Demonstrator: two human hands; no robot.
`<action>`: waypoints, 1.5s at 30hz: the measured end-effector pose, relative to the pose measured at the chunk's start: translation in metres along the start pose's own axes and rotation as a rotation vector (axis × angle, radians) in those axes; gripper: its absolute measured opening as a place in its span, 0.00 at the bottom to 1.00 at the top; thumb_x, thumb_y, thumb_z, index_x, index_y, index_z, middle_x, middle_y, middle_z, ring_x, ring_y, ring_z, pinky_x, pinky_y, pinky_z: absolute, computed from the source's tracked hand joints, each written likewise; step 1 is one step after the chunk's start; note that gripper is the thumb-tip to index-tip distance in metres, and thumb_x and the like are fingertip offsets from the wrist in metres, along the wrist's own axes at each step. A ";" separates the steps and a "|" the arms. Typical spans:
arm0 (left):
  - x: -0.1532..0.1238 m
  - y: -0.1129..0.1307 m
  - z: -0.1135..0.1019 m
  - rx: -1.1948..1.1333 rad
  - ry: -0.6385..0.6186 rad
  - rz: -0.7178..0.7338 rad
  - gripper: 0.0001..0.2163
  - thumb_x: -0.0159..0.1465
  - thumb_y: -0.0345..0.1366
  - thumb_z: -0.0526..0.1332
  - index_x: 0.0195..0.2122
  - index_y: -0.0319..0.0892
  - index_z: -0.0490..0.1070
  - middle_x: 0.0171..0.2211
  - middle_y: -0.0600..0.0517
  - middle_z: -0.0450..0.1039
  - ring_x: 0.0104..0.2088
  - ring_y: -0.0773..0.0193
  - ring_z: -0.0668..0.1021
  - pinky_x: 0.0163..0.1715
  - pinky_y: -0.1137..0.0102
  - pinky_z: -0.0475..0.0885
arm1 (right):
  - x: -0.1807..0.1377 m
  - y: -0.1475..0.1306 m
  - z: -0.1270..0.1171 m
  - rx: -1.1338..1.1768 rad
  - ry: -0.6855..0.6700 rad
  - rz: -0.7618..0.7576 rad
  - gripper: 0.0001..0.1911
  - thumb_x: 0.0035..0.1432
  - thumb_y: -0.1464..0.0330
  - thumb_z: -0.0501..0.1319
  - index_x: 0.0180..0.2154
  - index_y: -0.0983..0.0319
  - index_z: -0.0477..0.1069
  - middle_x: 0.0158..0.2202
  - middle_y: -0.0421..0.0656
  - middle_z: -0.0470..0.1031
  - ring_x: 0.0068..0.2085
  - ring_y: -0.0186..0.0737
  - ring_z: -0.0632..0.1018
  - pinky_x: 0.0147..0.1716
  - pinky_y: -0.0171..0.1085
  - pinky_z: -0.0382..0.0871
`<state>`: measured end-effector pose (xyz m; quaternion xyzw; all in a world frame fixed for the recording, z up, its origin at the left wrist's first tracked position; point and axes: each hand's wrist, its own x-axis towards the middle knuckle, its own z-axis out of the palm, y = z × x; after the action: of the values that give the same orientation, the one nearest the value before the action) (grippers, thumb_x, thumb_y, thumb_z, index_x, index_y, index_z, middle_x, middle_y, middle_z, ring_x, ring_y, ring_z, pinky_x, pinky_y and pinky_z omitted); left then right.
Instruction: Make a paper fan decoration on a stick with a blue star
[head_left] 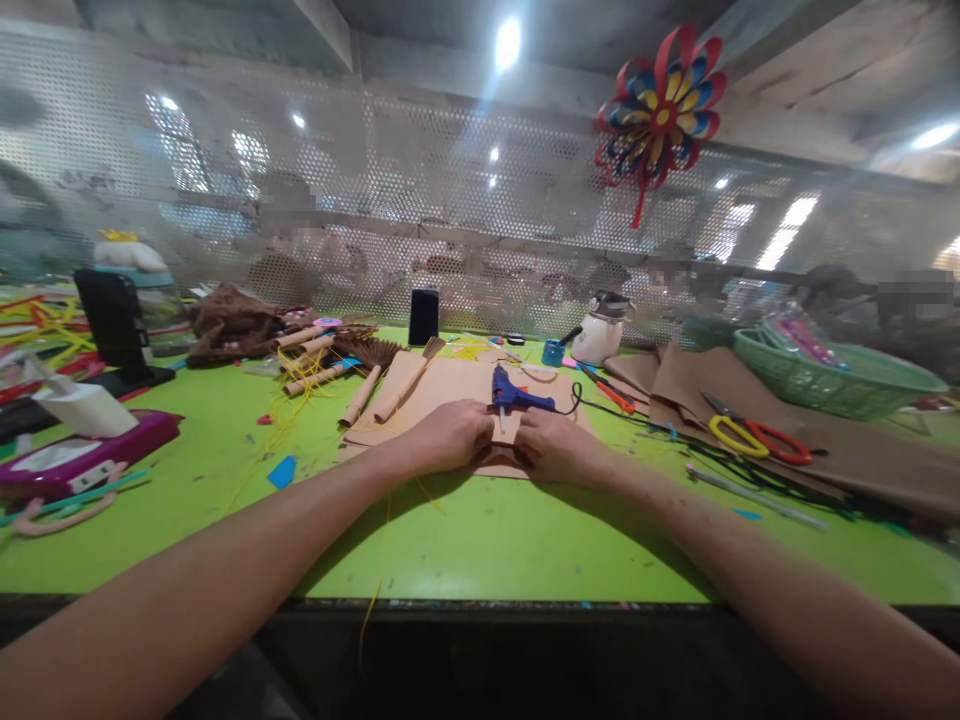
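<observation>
My left hand [451, 436] and my right hand [561, 447] come together at the middle of the green table, fingers closed on opposite sides of a small piece of brown paper [507, 436]. Its front edge looks folded or curled, though the fingers hide part of it. Just beyond my fingertips lies a blue glue gun [517, 392], a pale glue stick near it. Larger brown paper sheets [442, 380] spread under the gun and hands. To the left lie brown paper rolls [361, 397] with fanned ends, tangled with yellow strands.
Red-and-yellow-handled scissors [757, 440] lie on brown paper at the right, before a green basket [847, 375]. Behind stand a phone [424, 317], a blue jar [553, 352] and a white jug [598, 335]. A purple power strip [97, 452] sits left. A black cord [637, 418] runs right.
</observation>
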<state>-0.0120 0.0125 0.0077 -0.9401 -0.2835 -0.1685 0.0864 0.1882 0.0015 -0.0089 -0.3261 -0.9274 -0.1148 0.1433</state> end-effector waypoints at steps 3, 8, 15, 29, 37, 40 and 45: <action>0.000 -0.002 0.003 0.017 -0.011 -0.020 0.10 0.56 0.35 0.55 0.23 0.38 0.71 0.24 0.48 0.69 0.24 0.66 0.70 0.25 0.72 0.60 | -0.002 -0.001 -0.004 -0.085 -0.044 0.013 0.08 0.53 0.68 0.56 0.28 0.66 0.70 0.28 0.46 0.69 0.30 0.36 0.67 0.28 0.34 0.58; -0.001 -0.006 0.003 0.051 -0.062 -0.027 0.08 0.54 0.33 0.55 0.23 0.37 0.70 0.24 0.47 0.69 0.24 0.65 0.70 0.26 0.71 0.62 | -0.004 -0.003 -0.008 -0.145 -0.081 0.038 0.06 0.51 0.70 0.56 0.27 0.66 0.69 0.28 0.46 0.69 0.30 0.37 0.67 0.27 0.34 0.57; -0.001 -0.004 -0.001 0.040 -0.087 -0.057 0.06 0.52 0.32 0.55 0.22 0.38 0.69 0.24 0.47 0.69 0.24 0.63 0.70 0.26 0.69 0.62 | -0.004 -0.003 -0.004 -0.225 -0.078 0.029 0.06 0.50 0.69 0.57 0.29 0.66 0.68 0.29 0.47 0.69 0.33 0.41 0.67 0.30 0.37 0.59; -0.003 -0.006 -0.001 0.185 -0.090 -0.017 0.06 0.53 0.32 0.55 0.23 0.37 0.69 0.27 0.46 0.67 0.28 0.62 0.69 0.28 0.69 0.61 | -0.005 -0.012 -0.011 -0.241 -0.076 -0.028 0.06 0.51 0.72 0.53 0.29 0.67 0.68 0.29 0.49 0.68 0.34 0.42 0.65 0.30 0.38 0.57; -0.001 -0.013 -0.019 0.123 -0.055 -0.186 0.07 0.53 0.33 0.55 0.25 0.37 0.70 0.28 0.48 0.69 0.30 0.62 0.70 0.30 0.70 0.63 | -0.007 0.002 -0.010 -0.258 -0.145 0.023 0.07 0.52 0.70 0.56 0.29 0.67 0.69 0.29 0.48 0.69 0.33 0.42 0.66 0.29 0.36 0.58; 0.006 -0.016 -0.024 -0.064 0.086 -0.285 0.09 0.56 0.33 0.52 0.31 0.38 0.71 0.31 0.49 0.71 0.31 0.64 0.70 0.31 0.72 0.63 | -0.006 0.005 -0.013 -0.250 -0.119 0.022 0.05 0.53 0.73 0.55 0.29 0.66 0.69 0.30 0.47 0.69 0.33 0.40 0.67 0.29 0.35 0.58; 0.010 -0.007 -0.018 -0.381 -0.081 -0.260 0.19 0.62 0.41 0.45 0.28 0.37 0.71 0.24 0.51 0.70 0.24 0.67 0.67 0.26 0.73 0.59 | -0.002 -0.004 -0.020 -0.287 0.003 -0.016 0.06 0.54 0.78 0.53 0.29 0.67 0.67 0.31 0.48 0.68 0.37 0.40 0.66 0.33 0.36 0.60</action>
<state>-0.0134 0.0186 0.0286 -0.9009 -0.3687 -0.1907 -0.1265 0.1908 -0.0081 0.0084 -0.3357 -0.9038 -0.2478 0.0955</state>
